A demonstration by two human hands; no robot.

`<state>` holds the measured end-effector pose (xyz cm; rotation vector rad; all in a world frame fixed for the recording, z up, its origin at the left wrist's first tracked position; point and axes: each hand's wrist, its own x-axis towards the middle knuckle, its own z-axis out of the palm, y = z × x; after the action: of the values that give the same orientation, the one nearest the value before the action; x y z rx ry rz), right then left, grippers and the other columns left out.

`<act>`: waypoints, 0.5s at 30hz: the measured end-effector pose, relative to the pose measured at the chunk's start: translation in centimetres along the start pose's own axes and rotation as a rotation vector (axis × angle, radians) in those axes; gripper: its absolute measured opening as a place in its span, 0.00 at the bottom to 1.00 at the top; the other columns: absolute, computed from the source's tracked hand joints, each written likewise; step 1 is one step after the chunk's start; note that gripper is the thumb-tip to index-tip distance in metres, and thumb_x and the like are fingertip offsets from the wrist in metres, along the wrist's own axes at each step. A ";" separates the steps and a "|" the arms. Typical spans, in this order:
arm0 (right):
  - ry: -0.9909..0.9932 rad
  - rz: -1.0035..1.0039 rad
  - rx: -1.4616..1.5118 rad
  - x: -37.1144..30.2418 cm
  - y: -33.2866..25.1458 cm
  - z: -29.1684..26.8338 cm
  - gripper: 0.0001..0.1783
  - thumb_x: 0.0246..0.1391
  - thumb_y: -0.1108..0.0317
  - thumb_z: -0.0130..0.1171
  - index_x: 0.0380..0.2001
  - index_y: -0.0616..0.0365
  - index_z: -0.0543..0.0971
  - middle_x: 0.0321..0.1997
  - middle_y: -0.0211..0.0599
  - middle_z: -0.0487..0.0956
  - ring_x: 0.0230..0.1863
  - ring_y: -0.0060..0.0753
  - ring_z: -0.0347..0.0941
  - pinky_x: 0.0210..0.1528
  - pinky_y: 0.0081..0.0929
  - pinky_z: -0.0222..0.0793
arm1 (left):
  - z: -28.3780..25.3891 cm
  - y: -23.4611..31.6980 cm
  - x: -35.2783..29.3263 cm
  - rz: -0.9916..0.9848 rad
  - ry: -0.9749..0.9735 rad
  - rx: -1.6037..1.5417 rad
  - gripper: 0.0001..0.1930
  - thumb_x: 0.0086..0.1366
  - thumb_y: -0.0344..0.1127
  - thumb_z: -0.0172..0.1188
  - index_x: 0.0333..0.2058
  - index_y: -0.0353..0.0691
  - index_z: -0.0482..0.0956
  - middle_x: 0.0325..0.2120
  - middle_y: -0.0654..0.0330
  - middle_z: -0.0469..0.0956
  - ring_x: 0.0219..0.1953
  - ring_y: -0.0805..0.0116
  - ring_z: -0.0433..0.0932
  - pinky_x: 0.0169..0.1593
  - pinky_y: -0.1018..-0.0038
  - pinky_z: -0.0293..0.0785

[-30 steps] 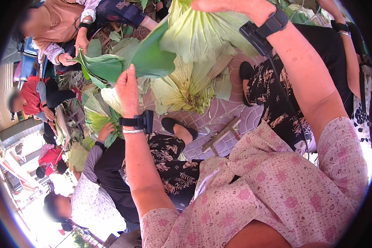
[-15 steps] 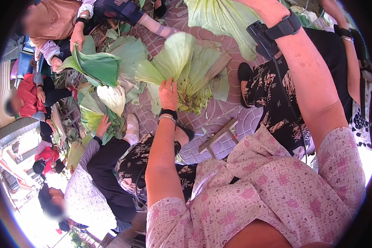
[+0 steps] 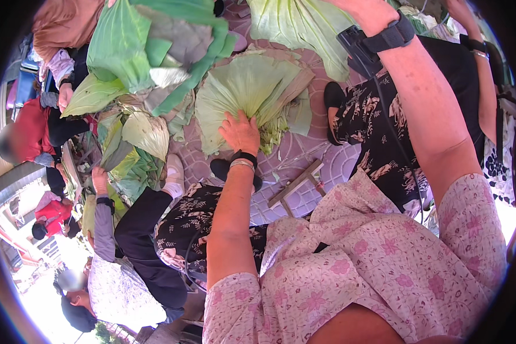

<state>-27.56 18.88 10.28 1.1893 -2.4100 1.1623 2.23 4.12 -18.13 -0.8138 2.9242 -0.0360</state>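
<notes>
My left hand (image 3: pixel 241 133) lies on the lower edge of a fan-shaped stack of broad, pale green leaves (image 3: pixel 241 83) on the paving. Its fingers are stretched out and slightly apart on the top leaf. Yellowish stalk ends (image 3: pixel 274 133) show at the stack's lower right. My right hand (image 3: pixel 356 8) is up at the top edge, with its fingers cut off by the picture. Beside it a large, pale ribbed leaf (image 3: pixel 301 35) hangs down. Whether those fingers grip it is out of sight.
A person at the upper left holds up large green leaves (image 3: pixel 120 49). Below them are a leaf heap (image 3: pixel 140 137) and another person's hand (image 3: pixel 100 179). A low wooden stool (image 3: pixel 295 184) stands before me. To my right are another person's forearm (image 3: pixel 487 94) and a black shoe (image 3: pixel 332 103).
The raised top leaf under my left hand now lies flat on the stack, and that hand has shifted slightly right and down. The upper-left person's green leaves have been lifted and spread.
</notes>
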 end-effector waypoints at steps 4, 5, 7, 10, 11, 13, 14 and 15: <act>-0.035 -0.040 0.024 -0.7 -0.6 -0.1 0.21 0.40 0.73 0.57 0.43 0.63 0.79 0.40 0.55 0.81 0.45 0.57 0.78 0.47 0.42 0.74 | 3.4 0.3 -0.9 0.018 -0.070 -0.263 0.35 0.67 0.57 0.55 0.65 0.39 0.65 0.65 0.40 0.62 0.68 0.43 0.59 0.65 0.45 0.60; -0.034 -0.058 0.033 -0.9 -0.8 0.2 0.21 0.40 0.73 0.58 0.42 0.63 0.79 0.39 0.55 0.82 0.45 0.57 0.78 0.46 0.42 0.74 | 3.4 0.1 -1.0 0.028 -0.090 -0.226 0.36 0.67 0.57 0.55 0.66 0.38 0.64 0.65 0.40 0.62 0.68 0.42 0.59 0.64 0.45 0.61; -0.022 -0.092 -0.003 -1.2 -0.7 1.2 0.20 0.40 0.72 0.59 0.42 0.62 0.79 0.39 0.54 0.82 0.45 0.57 0.79 0.46 0.42 0.74 | 3.4 -0.4 -0.9 0.050 -0.130 -0.152 0.38 0.67 0.57 0.54 0.67 0.37 0.60 0.66 0.40 0.61 0.68 0.42 0.58 0.63 0.46 0.63; -0.088 -0.077 0.058 -1.6 -1.3 1.9 0.20 0.39 0.70 0.61 0.40 0.62 0.79 0.38 0.54 0.81 0.44 0.57 0.78 0.45 0.42 0.74 | 2.9 -1.6 -0.7 0.026 -0.168 -0.279 0.37 0.68 0.58 0.52 0.66 0.34 0.62 0.65 0.39 0.62 0.66 0.41 0.62 0.61 0.47 0.65; -0.090 -0.076 0.087 -1.8 -1.5 2.0 0.18 0.40 0.69 0.61 0.39 0.62 0.79 0.37 0.54 0.81 0.43 0.57 0.78 0.44 0.43 0.74 | 1.8 -1.7 0.1 -0.004 -0.202 -0.330 0.36 0.68 0.57 0.53 0.64 0.34 0.63 0.63 0.38 0.64 0.64 0.41 0.65 0.60 0.47 0.67; -0.094 -0.067 0.136 -2.0 -1.4 2.1 0.16 0.41 0.67 0.61 0.36 0.62 0.79 0.34 0.55 0.81 0.40 0.58 0.78 0.42 0.44 0.74 | -1.8 -1.5 1.8 -0.053 -0.277 -0.434 0.33 0.69 0.54 0.53 0.62 0.33 0.66 0.59 0.37 0.69 0.60 0.39 0.70 0.57 0.48 0.70; -0.287 0.062 0.104 -1.5 -1.8 2.1 0.29 0.39 0.66 0.62 0.50 0.58 0.80 0.42 0.53 0.83 0.46 0.53 0.80 0.50 0.42 0.75 | -3.9 -2.0 2.4 -0.054 -0.254 -0.512 0.31 0.70 0.53 0.54 0.60 0.32 0.67 0.56 0.39 0.72 0.57 0.42 0.73 0.54 0.51 0.72; -0.320 0.080 0.156 -1.6 -2.4 2.5 0.29 0.39 0.65 0.63 0.50 0.59 0.80 0.42 0.54 0.83 0.46 0.53 0.80 0.50 0.41 0.75 | -6.1 -2.7 2.8 -0.057 -0.231 -0.592 0.30 0.70 0.52 0.54 0.58 0.32 0.68 0.53 0.42 0.74 0.54 0.45 0.76 0.52 0.53 0.75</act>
<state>-24.38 17.13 9.14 1.4359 -2.6600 1.2902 0.56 0.30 -12.17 -0.8904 2.6997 0.8900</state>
